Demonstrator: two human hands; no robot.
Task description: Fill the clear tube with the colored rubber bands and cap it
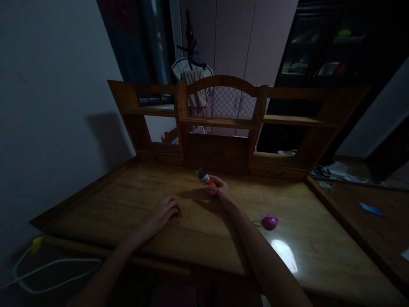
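The right hand [221,189] has its fingers wrapped round 1 small bottle [206,181], tilted, over the desk [128,187] toward its rear edge. The left hand [166,209] is nearer the front edge, fingers curled; I cannot tell whether they hold anything. 1 purple object [270,222] lies toward the front right corner.
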